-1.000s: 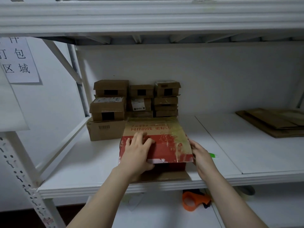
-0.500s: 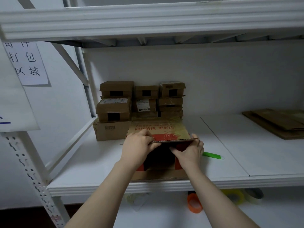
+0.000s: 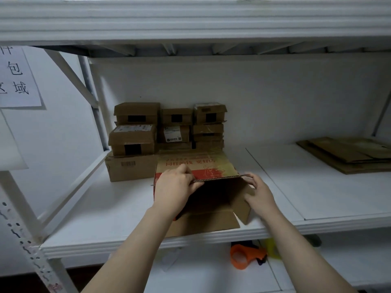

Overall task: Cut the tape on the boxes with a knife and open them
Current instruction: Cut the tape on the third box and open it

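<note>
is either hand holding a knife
No: the left hand pinches the top flap of the red box and the right hand holds its side flap.

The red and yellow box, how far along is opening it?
Done: the red and yellow printed cardboard box is open, its lower flap flat on the white shelf. In hand: left hand and right hand hold its top flap. Left: the stacked brown cardboard boxes behind look closed.

Dim, cool light w/ soft shadows under the upper shelf (image 3: pixel 190 20). Inside of the box (image 3: pixel 215 197) is nearly black. Wide-angle bend at pic edges, slight softness overall.
</note>
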